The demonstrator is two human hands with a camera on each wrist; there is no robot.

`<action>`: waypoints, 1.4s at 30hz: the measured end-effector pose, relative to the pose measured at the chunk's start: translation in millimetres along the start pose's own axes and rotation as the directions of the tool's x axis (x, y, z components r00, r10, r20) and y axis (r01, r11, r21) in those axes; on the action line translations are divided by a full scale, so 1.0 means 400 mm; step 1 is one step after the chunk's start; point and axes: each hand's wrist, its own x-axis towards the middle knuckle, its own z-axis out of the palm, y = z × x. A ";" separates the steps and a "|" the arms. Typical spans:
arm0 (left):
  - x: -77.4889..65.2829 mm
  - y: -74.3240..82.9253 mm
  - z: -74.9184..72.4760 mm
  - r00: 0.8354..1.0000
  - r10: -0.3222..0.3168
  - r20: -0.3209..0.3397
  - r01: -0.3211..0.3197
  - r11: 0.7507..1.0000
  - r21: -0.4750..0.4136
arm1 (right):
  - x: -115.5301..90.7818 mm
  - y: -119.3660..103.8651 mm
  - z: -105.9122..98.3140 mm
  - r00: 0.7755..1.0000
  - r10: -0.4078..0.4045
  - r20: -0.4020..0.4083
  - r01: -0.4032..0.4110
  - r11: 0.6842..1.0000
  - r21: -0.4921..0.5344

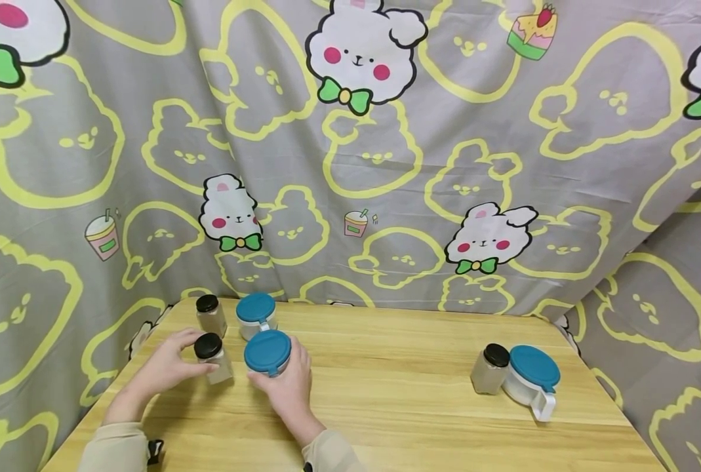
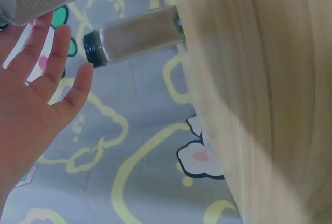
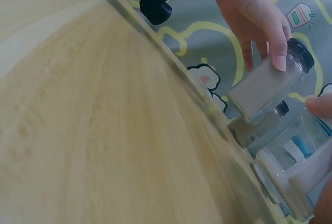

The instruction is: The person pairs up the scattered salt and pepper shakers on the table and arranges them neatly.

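Observation:
My left hand [image 1: 170, 364] grips a clear, black-capped spice jar [image 1: 220, 372] between thumb and fingers. In the right wrist view this jar [image 3: 264, 89] has pale contents and is held close to the tabletop. Just to its right, my right hand [image 1: 291, 387] holds a clear round seasoning pot with a blue lid [image 1: 267, 351], thumb at the near left side and fingers round the right. Behind the two held things stand another black-capped jar [image 1: 211, 318] and another blue-lidded pot [image 1: 256, 311]. Much of the right hand's pot is hidden below its lid in the head view.
On the right of the wooden table [image 1: 397, 393], a black-capped jar [image 1: 489, 370] stands beside a blue-lidded pot [image 1: 533, 373] whose white handle points toward me. A grey curtain [image 1: 385, 216] with cartoon prints hangs along the table's back and sides.

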 end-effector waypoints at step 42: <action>0.036 0.115 0.084 0.999 -0.001 0.039 0.001 1.000 0.012 | 0.017 0.038 -0.128 0.995 0.003 -0.100 -0.004 1.000 -0.002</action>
